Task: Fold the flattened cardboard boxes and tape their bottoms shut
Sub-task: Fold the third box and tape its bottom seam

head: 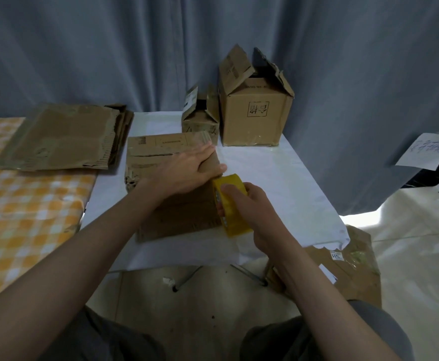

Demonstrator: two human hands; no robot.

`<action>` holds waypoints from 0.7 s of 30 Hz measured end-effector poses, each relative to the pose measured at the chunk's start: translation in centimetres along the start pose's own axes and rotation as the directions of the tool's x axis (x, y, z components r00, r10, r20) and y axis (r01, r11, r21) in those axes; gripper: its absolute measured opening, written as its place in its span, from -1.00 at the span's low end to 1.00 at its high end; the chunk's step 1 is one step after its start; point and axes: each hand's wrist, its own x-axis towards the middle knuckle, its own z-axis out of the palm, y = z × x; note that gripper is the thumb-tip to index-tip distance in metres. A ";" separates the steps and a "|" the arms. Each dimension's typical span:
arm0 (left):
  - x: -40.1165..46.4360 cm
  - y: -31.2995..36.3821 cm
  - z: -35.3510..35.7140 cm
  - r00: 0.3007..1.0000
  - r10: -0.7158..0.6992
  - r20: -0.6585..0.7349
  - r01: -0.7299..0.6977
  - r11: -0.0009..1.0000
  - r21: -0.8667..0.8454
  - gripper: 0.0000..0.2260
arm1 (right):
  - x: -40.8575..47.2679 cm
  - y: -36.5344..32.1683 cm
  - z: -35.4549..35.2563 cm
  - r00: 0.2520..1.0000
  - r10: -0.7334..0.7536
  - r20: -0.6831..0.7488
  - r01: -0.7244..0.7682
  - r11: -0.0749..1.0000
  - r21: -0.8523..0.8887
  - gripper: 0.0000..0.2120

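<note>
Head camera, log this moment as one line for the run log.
left hand: flat on cardboard box | right hand: grips yellow tape roll at box's right edge | two folded boxes behind | flattened stack left

A white-covered table (278, 178) carries the cardboard box (171, 194) lying under the left hand's fingers (208, 155); beyond those fingertips stand a small open box (200, 118) and, to its right, a larger open box (255, 113). Well left of the fingers, a stack of flattened boxes (62, 138) lies on an orange-and-white checked surface (23, 217). On the floor (200, 295), below the right hand's fingers (232, 190), lies flat cardboard (353, 267).
</note>
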 end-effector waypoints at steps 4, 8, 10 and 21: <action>-0.1 1.1 -0.6 0.996 -0.043 0.080 0.044 0.999 -0.010 -0.12 | -0.4 0.6 -0.5 1.000 -0.006 0.001 0.006 1.000 0.015 -0.81; 0.0 2.0 -1.1 0.995 -0.037 0.095 0.039 0.999 -0.019 -0.15 | 1.3 1.5 -2.7 0.989 -0.040 -0.140 0.038 0.999 -0.014 -0.60; 0.1 2.3 -1.1 0.997 -0.034 0.067 0.038 0.998 -0.047 -0.16 | 3.7 2.9 -4.0 0.952 -0.189 -0.243 0.125 0.959 -0.255 -0.69; -0.3 3.3 -1.2 0.996 -0.066 0.064 0.060 0.993 0.099 -0.16 | 10.2 6.3 -5.0 0.931 -0.341 -0.133 0.181 0.745 -0.642 -0.92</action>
